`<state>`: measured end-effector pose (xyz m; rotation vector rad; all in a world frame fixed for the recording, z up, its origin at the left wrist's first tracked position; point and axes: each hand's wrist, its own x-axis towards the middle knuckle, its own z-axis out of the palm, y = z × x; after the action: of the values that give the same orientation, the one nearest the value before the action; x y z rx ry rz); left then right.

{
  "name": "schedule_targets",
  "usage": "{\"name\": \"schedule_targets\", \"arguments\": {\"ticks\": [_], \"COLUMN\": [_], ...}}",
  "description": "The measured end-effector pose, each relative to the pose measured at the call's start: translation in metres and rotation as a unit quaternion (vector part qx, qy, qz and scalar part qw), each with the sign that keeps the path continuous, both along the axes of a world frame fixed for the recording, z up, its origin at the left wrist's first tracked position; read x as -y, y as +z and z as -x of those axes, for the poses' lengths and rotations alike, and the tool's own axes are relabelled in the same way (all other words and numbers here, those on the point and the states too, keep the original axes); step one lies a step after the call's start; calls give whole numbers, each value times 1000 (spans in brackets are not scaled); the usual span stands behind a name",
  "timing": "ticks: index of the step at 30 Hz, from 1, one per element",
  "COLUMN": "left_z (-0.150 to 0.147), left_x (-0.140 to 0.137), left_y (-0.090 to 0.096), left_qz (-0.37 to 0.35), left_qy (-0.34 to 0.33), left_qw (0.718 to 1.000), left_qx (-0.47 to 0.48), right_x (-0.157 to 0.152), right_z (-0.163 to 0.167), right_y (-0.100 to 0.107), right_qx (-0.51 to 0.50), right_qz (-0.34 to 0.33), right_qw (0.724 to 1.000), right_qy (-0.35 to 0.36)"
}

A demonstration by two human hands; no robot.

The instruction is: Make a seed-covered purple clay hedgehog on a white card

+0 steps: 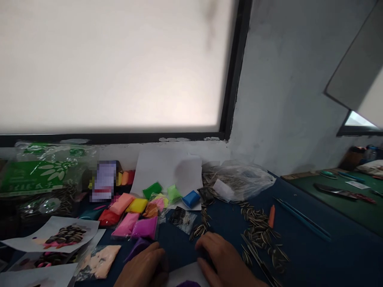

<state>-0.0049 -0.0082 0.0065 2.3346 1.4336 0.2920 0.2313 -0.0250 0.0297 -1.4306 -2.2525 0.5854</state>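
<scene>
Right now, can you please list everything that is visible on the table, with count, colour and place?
clay packets: about a dozen, many colours, centre-left
sunflower seeds: many, striped, loose right of centre
clear seed bag: one, by the wall
green seed bag: one, far left
printed pictures: about three, lower left
white sheet: one, against the wall
orange tool: one, among the seeds
blue sticks: two, right
green mat: one, far right
left hand: bottom centre
right hand: bottom centre, beside the seeds

Around the coloured clay packets (pixel 140 213): a green seed bag (pixel 38 173) far left, loose sunflower seeds (pixel 257 231) right, an orange tool (pixel 271 215) beyond them.
</scene>
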Motion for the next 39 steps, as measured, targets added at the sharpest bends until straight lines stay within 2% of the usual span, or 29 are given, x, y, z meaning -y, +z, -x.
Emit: {"name": "schedule_targets", "arguments": {"ticks": [4,7,12,15,19,26,39], "left_z": [-5,-11,-12,-6,0,-1,-1], "left_x": [-3,-4,-6,-10,-13,-6,1], "left_y": [9,12,0,-5,-4,-1,-19], "left_qz": [0,-21,-72,-74,-59,-58,-205], "left_qy": [-8,-12,-32,-59,-81,-61,-87], "left_qw": [1000,999,996,995,995,996,970], "left_qx": [-14,-30,-47,-44,-28,5,102], "right_x": [1,1,1,1,2,3,5], "right_z": [2,4,3,2,3,7,8], "right_y": [1,-4,-12,-14,-14,-18,-23], "right_qx": [-54,-55,-27,-34,-63,-66,-84], "right_qz": [-52,-61,-51,-37,-10,3,8], "right_qw": [997,996,998,999,998,998,996], "right_qy": [8,20,13,16,13,-2,5]}}
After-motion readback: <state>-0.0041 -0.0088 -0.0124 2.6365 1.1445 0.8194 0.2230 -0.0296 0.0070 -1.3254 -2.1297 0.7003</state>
